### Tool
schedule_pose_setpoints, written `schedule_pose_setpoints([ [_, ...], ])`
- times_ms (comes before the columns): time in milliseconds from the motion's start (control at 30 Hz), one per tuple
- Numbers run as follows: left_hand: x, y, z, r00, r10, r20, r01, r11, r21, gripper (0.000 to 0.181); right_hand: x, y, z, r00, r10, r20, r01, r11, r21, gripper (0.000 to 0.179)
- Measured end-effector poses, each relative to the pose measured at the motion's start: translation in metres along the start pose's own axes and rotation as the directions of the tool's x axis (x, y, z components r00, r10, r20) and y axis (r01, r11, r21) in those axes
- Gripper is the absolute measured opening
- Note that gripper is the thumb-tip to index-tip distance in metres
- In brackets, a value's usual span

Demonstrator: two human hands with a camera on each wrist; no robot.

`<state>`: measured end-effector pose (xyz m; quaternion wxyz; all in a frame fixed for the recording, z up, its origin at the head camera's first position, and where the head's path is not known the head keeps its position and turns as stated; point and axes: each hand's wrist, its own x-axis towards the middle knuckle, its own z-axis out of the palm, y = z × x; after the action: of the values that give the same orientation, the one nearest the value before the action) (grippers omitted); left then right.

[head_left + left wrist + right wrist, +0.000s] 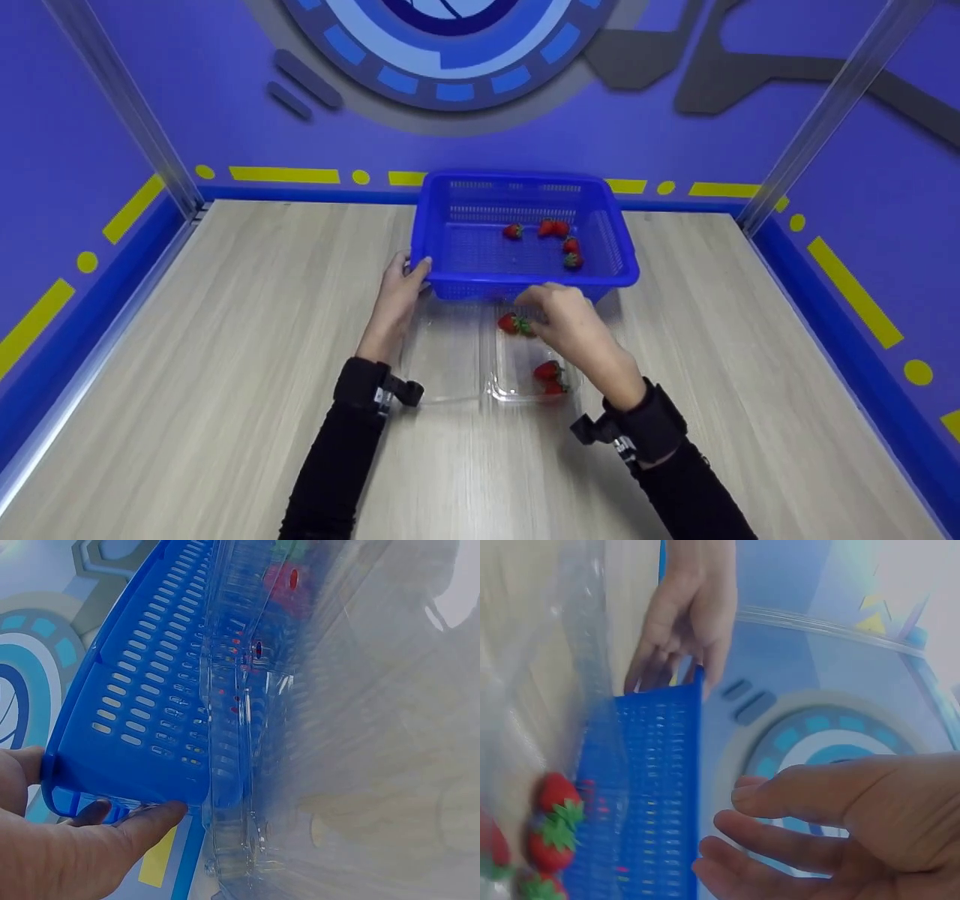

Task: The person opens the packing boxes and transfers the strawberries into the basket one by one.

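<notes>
My left hand (396, 300) grips the front left corner of a blue perforated plastic basket (525, 281), thumb on the rim. The left wrist view shows the thumb lying along the basket's wall (150, 682). My right hand (576, 326) hangs over a clear plastic clamshell box (517, 394) in front of the basket. In the right wrist view its fingers (780, 840) are loosely bent, with nothing between them. Strawberries lie in the box's right half, one (508, 322) near the right fingertips and another (547, 370) towards the front. Several more strawberries (513, 232) are in the basket.
The box's clear lid (446, 360) lies folded out flat to the left. Wood-grain table (225, 360) extends on both sides. Behind the basket rises a blue printed wall (300, 142), with metal corner posts (817, 127) left and right.
</notes>
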<state>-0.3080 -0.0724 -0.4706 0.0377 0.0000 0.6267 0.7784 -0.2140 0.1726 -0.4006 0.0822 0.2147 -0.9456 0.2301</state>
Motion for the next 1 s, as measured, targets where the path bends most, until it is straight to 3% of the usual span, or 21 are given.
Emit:
schedule_pose_setpoints([
  [333,0.002,-0.002,0.001,1.000,-0.015,0.003,0.015,1.000,-0.003,0.040,-0.004,0.018,0.035,0.995,0.077,0.060,-0.077,0.997,-0.005,0.032],
  [567,0.001,-0.004,0.001,1.000,0.010,0.007,-0.010,1.000,0.020,0.041,-0.005,0.029,0.056,0.994,0.073,0.083,-0.073,0.997,-0.007,0.023],
  [833,0.001,-0.002,0.001,1.000,0.009,0.003,-0.009,1.000,-0.018,0.041,-0.003,0.032,0.064,0.994,0.103,0.044,-0.099,0.992,-0.077,0.032],
  [1000,0.000,-0.001,0.001,1.000,0.007,0.008,-0.007,1.000,-0.024,0.041,-0.003,0.034,0.066,0.995,0.096,0.036,-0.093,0.993,-0.071,0.031],
])
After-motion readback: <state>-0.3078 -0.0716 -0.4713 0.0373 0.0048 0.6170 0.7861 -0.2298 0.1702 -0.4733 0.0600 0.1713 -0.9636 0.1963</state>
